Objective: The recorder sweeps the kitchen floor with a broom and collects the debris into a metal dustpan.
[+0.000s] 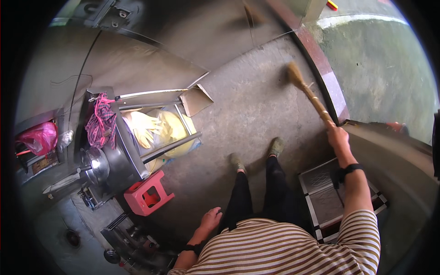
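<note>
My right hand (337,137) is closed around the end of a short straw broom's handle (314,101). The tan bristles (294,73) touch or hover just over the grey concrete floor (254,92), close to a raised tiled sill (318,56); which of the two, I cannot tell. Low by my left thigh hangs my left hand (211,218), its fingers loosely curled with nothing seen in them. Both my shoes (276,147) stand on the floor between the hands.
At left, a metal stand (129,147) holds pale rubber gloves (142,129) and yellow bags, with a dustpan (196,99) beyond it. A red plastic stool (149,194) stands below. Near my right leg is a framed rack (323,202). A checked cloth (101,123) hangs at left.
</note>
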`<move>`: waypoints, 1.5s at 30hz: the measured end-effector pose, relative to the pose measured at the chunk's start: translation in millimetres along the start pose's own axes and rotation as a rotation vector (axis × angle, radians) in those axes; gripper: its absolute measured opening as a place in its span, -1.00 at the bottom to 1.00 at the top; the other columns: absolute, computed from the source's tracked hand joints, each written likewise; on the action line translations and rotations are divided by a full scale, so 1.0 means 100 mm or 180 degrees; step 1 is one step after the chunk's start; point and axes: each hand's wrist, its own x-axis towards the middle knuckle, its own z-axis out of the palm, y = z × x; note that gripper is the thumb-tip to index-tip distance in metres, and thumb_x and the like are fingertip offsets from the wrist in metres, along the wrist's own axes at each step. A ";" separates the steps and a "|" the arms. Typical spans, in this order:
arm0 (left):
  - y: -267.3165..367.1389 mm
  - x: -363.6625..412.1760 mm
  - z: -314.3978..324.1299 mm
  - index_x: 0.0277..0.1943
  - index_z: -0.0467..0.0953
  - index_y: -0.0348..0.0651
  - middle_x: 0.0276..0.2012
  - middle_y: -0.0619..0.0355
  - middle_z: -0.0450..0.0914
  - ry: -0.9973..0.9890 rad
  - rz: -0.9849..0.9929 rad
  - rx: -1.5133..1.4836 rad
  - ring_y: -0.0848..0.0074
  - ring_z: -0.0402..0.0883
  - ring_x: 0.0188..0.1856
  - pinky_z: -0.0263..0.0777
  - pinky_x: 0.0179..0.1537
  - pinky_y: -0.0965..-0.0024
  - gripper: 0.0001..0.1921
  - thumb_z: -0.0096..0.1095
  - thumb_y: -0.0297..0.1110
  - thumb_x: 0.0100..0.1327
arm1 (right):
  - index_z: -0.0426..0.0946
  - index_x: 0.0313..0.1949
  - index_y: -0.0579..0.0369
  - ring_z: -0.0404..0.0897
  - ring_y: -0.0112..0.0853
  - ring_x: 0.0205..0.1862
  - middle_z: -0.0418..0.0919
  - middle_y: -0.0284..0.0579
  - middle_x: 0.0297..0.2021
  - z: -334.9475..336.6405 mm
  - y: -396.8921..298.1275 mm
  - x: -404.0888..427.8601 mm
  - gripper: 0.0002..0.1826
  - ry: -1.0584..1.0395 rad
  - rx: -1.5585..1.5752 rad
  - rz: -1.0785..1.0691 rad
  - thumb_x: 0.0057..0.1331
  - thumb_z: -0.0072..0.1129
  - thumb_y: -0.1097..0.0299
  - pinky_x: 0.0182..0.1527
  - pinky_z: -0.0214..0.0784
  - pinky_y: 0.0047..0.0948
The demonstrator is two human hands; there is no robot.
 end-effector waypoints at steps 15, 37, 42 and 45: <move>-0.07 -0.14 0.07 -0.06 0.46 -0.25 -0.17 -0.13 0.54 0.0217 -0.0207 -0.0232 0.13 0.54 -0.15 0.41 -0.10 0.22 -0.67 0.07 -0.25 0.17 | 0.17 0.19 -0.50 0.58 -0.22 -0.25 0.51 -0.07 -0.29 0.20 -1.53 -0.75 -0.51 -0.1213 -0.0989 -0.1888 0.28 -0.13 0.29 -0.33 0.47 -0.30; -0.29 0.82 -0.78 -0.08 0.45 -0.23 -0.26 -0.10 0.56 0.0914 0.0577 -0.0309 0.16 0.57 -0.23 0.44 -0.17 0.25 -0.73 0.11 -0.33 0.17 | 0.25 0.11 -0.48 0.58 -0.26 -0.26 0.53 -0.12 -0.30 -0.34 -1.62 -0.51 -0.58 -0.1065 -0.1547 -0.1466 0.26 -0.11 0.29 -0.36 0.46 -0.30; -0.36 1.34 -1.56 -0.07 0.44 -0.20 -0.23 -0.10 0.55 0.1392 0.0841 -0.0544 0.10 0.55 -0.20 0.44 -0.18 0.20 -0.73 0.11 -0.34 0.17 | 0.32 -0.06 -0.14 0.60 -0.16 -0.40 0.58 -0.08 -0.48 -0.62 -1.26 -0.43 -0.70 -0.0117 -0.0763 -0.0468 0.20 0.02 0.25 -0.38 0.43 -0.16; -0.24 1.76 -2.10 0.06 0.36 -0.24 -0.17 -0.13 0.54 0.2145 0.1165 -0.0930 0.16 0.58 -0.21 0.44 -0.17 0.26 -0.61 0.13 -0.35 0.17 | 0.29 0.02 -0.15 0.60 -0.12 -0.37 0.58 -0.02 -0.42 -0.90 -1.23 -0.49 -0.61 -0.0293 -0.0683 -0.0102 0.20 0.05 0.18 -0.35 0.43 -0.13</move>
